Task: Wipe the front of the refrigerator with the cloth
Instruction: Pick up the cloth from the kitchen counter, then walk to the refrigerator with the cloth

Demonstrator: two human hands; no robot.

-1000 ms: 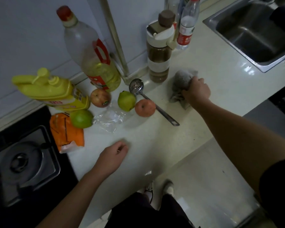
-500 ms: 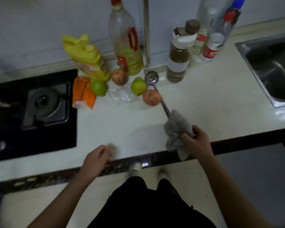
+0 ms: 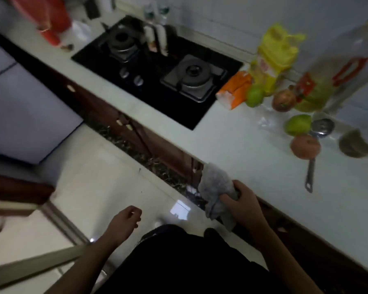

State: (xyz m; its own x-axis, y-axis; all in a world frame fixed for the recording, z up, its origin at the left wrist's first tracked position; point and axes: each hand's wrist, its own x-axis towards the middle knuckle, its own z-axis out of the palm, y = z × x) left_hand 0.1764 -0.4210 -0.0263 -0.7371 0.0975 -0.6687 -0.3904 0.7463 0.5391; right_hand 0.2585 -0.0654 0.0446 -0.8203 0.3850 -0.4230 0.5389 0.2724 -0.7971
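One load: right hand [image 3: 240, 201] grips the cloth [image 3: 216, 186]; left hand [image 3: 123, 221] loose, empty. I should carry it bunched to the likely refrigerator [image 3: 19, 107].

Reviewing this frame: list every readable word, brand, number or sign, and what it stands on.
Nothing can be read; motion blur smears every label.
Yellow bottle: pale label, unreadable.
Oil bottle: red label, unreadable.
Orange packet: print unreadable.
Two bottles behind the hob: labels too small and blurred.
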